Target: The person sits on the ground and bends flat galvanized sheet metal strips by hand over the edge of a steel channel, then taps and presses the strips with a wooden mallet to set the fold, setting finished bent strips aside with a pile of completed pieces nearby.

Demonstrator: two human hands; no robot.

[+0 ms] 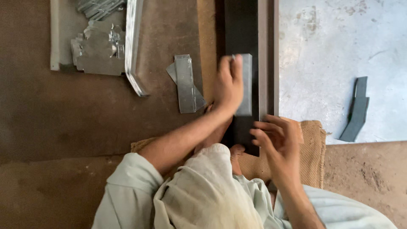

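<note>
Bare floor lay below; left hand [227,85] pinched a grey metal strip [246,85] on the dark bar [241,25] at twelve o'clock, best kept flat, right hand [277,138] fingers spread.

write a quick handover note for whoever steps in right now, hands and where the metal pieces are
Left hand: gripping a flat grey metal strip, holding it against the long dark bar.
Right hand: open, fingers spread, at the near end of the dark bar, holding nothing.
Two more strips lie crossed on the brown floor left of the bar. A heap of bent metal pieces sits far left, a dark angled piece on the pale floor to the right.
Done: one strip picked up. Left: the two crossed strips lie untouched.
</note>
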